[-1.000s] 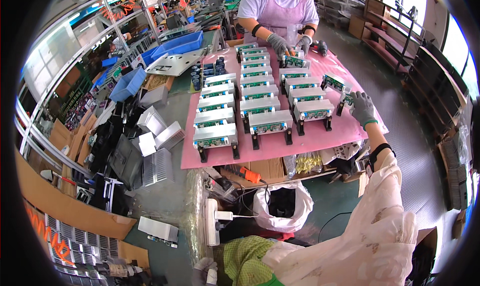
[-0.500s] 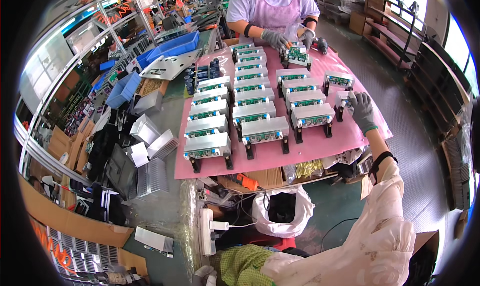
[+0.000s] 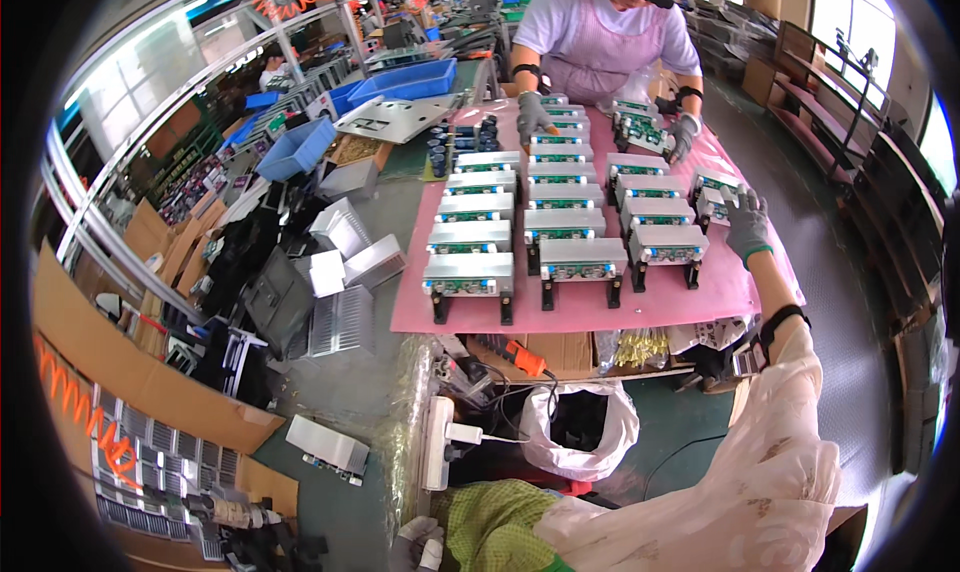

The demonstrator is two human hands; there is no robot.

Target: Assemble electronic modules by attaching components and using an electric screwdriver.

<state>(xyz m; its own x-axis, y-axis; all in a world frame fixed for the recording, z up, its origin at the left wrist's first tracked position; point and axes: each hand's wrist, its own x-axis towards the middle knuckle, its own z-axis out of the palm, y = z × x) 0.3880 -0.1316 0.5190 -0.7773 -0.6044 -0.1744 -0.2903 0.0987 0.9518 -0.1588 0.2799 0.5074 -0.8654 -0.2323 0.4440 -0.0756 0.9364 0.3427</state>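
Note:
My right hand point(image 3: 746, 224), in a grey glove, reaches out to the right edge of the pink mat point(image 3: 660, 307). Its fingers are spread and rest against a small grey electronic module point(image 3: 712, 204). The palm hides whether it grips the module. Several more grey modules with green boards stand in rows on the mat, the nearest being one at the front point(image 3: 583, 260). My left hand point(image 3: 415, 544), also gloved, hangs low at the bottom edge beside a green-sleeved arm. Its fingers are curled and nothing shows in it.
Across the table, a person in a light apron has gloved hands point(image 3: 535, 120) on modules at the far end. Silver heat sinks point(image 3: 340, 272) and blue bins point(image 3: 400, 82) lie to the left. A white bag point(image 3: 580, 432), a power strip point(image 3: 437, 442) and cardboard sit below the table's front edge.
The view has shifted closer over the mat. My right hand stays at the module on the right edge. The person opposite has moved one hand down onto a module in the far row.

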